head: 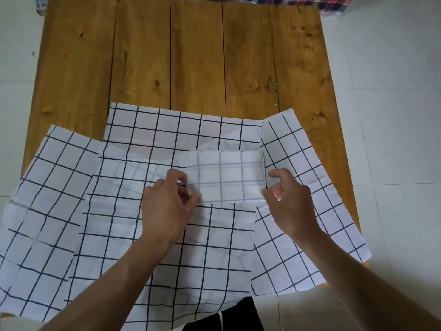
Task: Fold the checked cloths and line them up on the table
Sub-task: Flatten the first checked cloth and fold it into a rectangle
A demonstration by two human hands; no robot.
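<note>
A small folded white cloth with faint grid lines [225, 176] lies on top of a spread white cloth with black checks [167, 235]. My left hand [167, 204] pinches the folded cloth's left edge between thumb and fingers. My right hand [290, 199] is curled at its right edge, thumb and fingers touching that end. Two more checked cloths lie spread flat, one to the left [45, 199] and one to the right [298, 199], both partly under the middle cloth.
The wooden plank table [195, 56] shows bare wood across its far half. A red and blue plaid fabric [310, 3] hangs at the far right corner. White tiled floor [393, 91] surrounds the table. The spread cloths overhang the near edge.
</note>
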